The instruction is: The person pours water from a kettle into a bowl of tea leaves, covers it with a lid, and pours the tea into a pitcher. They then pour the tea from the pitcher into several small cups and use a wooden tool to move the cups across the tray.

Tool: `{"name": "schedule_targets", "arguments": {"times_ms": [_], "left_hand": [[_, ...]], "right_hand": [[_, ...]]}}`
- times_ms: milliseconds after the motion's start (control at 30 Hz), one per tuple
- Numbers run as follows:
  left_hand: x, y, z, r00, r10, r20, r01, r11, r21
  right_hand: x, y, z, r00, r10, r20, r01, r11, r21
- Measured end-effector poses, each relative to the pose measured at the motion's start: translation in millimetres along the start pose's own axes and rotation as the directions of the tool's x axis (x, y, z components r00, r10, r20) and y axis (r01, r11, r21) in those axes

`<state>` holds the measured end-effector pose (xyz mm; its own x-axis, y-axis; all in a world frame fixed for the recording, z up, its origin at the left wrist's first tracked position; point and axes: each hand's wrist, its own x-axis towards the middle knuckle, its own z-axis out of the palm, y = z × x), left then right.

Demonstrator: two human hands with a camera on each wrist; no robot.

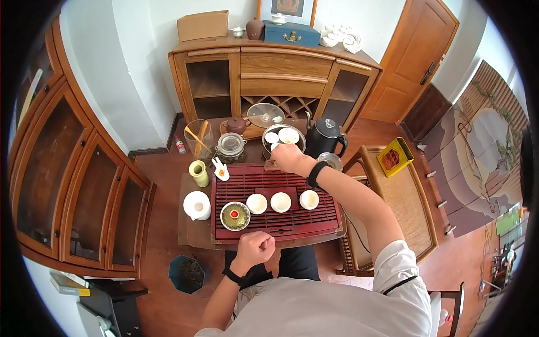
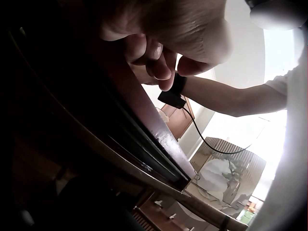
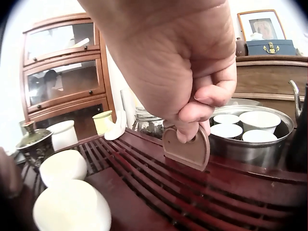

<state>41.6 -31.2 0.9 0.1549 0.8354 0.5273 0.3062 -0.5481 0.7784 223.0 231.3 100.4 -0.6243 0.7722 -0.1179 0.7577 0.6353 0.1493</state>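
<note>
My right hand pinches a flat brown half-round piece between thumb and fingers. Its straight lower edge is close over the slats of the dark red tea tray, near the tray's back edge. My left hand hangs loosely curled at the tray's front edge and holds nothing. In the left wrist view, its curled fingers show beside the tray's side. On the tray stand three white cups in a row and a patterned lidded bowl with a red knob. A white hand-shaped ornament sits at the back left corner.
Behind the tray, a metal pot holds several white cups, beside a black kettle. A glass jar, a green vase and a white pitcher stand around the left side. A rattan side table is at right.
</note>
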Motion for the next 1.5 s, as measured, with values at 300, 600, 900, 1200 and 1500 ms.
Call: {"name": "schedule_targets", "arguments": {"times_ms": [300,600,900,1200,1500], "left_hand": [[2.3,2.5,-0.9,1.0,-0.001,-0.008,0.001,1.0,0.008],[2.5,1.4,-0.3,1.0,-0.009,0.011,0.009,1.0,-0.013],[4.4,6.4,-1.4,0.998,-0.06,0.004,0.06,0.998,-0.012],[5.9,8.2,-2.5,0.997,-0.066,0.027,0.066,0.998,0.006],[4.0,2.8,-2.2,0.996,-0.072,0.051,0.073,0.997,-0.001]], "right_hand": [[-3.9,-8.2,-3.5,1.0,0.015,-0.024,-0.015,1.0,-0.018],[-2.6,-4.7,9.2,0.994,-0.018,-0.106,0.012,0.998,-0.057],[-16.5,0.1,-2.5,0.994,0.03,-0.109,-0.029,1.0,0.008],[-112.6,-36.3,-19.2,0.825,0.101,-0.556,0.084,0.951,0.298],[-172.8,-75.6,30.4,0.815,0.235,-0.529,0.029,0.896,0.443]]}}
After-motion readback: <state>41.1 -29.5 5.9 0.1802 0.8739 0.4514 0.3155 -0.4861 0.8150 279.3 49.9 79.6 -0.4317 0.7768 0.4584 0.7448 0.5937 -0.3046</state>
